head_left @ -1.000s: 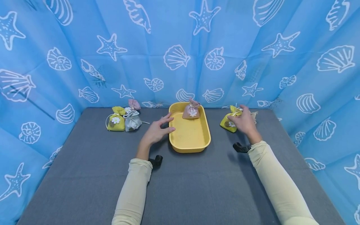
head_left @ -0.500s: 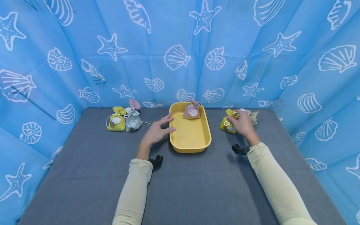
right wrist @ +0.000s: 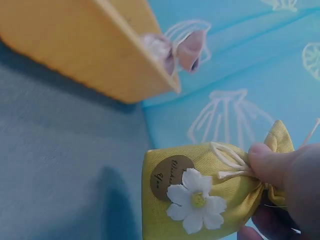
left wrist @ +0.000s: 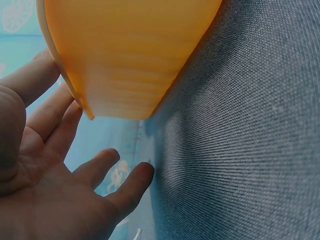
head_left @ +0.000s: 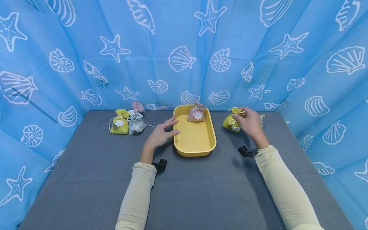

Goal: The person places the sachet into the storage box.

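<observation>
My right hand (head_left: 251, 123) pinches a yellow drawstring pouch (head_left: 232, 123) by its gathered neck. In the right wrist view this pouch (right wrist: 200, 195) shows a white flower, a round brown tag and a white cord, and it looks lifted off the table. At the left rim of a yellow tray (head_left: 192, 152), my left hand (head_left: 159, 134) rests with its fingers spread. Its fingertips touch the tray's outer wall (left wrist: 125, 60) in the left wrist view. Inside the tray, at the far end, stands a dusty-pink pouch (head_left: 196, 115) with a white flower.
Back left on the grey table (head_left: 184, 195) sit another yellow pouch (head_left: 119, 124), a grey pouch (head_left: 136, 124) and a pink pouch (head_left: 138, 107). A beige pouch (head_left: 262, 118) is mostly hidden behind my right hand. A blue shell-print curtain (head_left: 155, 41) borders the table.
My right hand has taken hold of the yellow pouch's neck and raised it slightly, shifting it a little left. The left hand and tray have stayed put.
</observation>
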`<state>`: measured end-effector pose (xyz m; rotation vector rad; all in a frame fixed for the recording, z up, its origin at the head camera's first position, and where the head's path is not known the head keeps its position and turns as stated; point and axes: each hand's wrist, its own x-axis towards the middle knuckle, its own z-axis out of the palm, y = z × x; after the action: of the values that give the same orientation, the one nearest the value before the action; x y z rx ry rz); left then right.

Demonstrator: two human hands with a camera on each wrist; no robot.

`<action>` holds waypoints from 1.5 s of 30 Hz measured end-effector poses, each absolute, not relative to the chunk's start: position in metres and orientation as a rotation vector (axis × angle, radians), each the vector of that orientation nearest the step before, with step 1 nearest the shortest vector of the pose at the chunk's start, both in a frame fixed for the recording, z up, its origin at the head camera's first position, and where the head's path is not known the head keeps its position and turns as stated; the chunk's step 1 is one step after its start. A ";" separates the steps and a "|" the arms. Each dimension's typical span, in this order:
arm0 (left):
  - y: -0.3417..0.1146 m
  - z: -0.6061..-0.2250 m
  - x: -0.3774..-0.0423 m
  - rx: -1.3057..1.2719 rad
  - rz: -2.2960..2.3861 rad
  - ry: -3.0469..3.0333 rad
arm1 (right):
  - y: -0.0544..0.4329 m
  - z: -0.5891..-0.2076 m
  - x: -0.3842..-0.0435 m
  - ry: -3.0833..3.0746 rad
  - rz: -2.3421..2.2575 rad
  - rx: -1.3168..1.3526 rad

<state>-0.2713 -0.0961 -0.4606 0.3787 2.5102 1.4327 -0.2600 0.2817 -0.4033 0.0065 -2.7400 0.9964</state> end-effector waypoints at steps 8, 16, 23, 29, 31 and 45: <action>-0.096 -0.460 -0.271 0.390 1.443 2.507 | 0.260 -0.376 -0.257 -2.660 1.036 0.053; -0.097 -0.460 -0.272 0.382 1.444 2.510 | 0.227 -0.349 -0.258 -2.592 1.071 0.201; -0.099 -0.460 -0.271 0.384 1.435 2.519 | 0.197 -0.336 -0.268 -2.596 1.086 0.322; -0.099 -0.460 -0.270 0.397 1.448 2.513 | 0.182 -0.338 -0.276 -2.651 1.056 0.371; -0.099 -0.460 -0.271 0.400 1.450 2.507 | 0.178 -0.340 -0.278 -2.679 1.039 0.381; -0.098 -0.459 -0.271 0.426 1.450 2.502 | 0.169 -0.365 -0.292 -2.919 1.011 0.458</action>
<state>-0.2712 -0.0978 -0.4594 0.4255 2.5024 1.4497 -0.2921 0.1689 -0.3648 0.4584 -2.9191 1.0106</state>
